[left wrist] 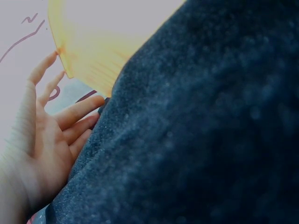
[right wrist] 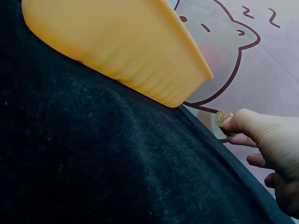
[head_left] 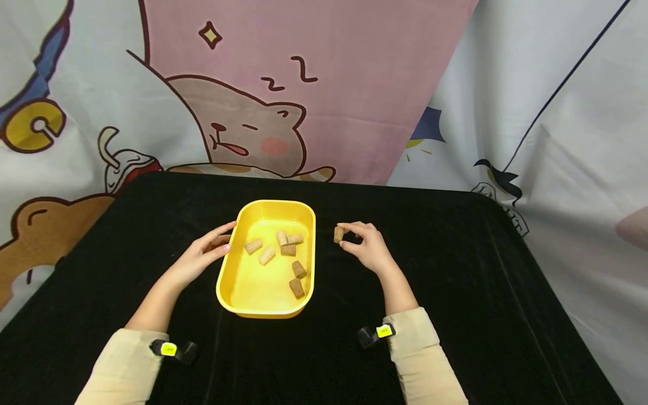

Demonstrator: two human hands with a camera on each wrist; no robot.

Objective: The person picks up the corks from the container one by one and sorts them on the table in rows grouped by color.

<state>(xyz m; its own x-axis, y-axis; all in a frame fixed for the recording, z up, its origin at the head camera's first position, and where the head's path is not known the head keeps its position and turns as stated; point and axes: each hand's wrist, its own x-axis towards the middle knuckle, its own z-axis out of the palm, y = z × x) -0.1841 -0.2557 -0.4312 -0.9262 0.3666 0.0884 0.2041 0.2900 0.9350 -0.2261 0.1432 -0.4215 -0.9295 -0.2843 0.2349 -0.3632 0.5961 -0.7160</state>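
A yellow plastic tray (head_left: 243,292) stands on the black cloth, several corks (head_left: 266,255) lying inside it, some in a cluster and others apart. My left hand (head_left: 194,260) rests against the tray's left side, its fingers spread and loosely extended. In the left wrist view, fingertips of this hand (left wrist: 53,140) touch the tray's wall (left wrist: 70,51). To the right of the tray, my right hand (head_left: 369,247) pinches a single brown cork (head_left: 338,234) between thumb and fingers. The right wrist view also has this cork (right wrist: 223,117) at the fingertips, apart from the tray (right wrist: 117,46).
The black cloth (head_left: 455,270) covers the table around the tray. Behind it hangs a curtain (head_left: 354,101) printed with cartoon animals. Each sleeve cuff carries a small black camera (head_left: 374,334) with a yellow label.
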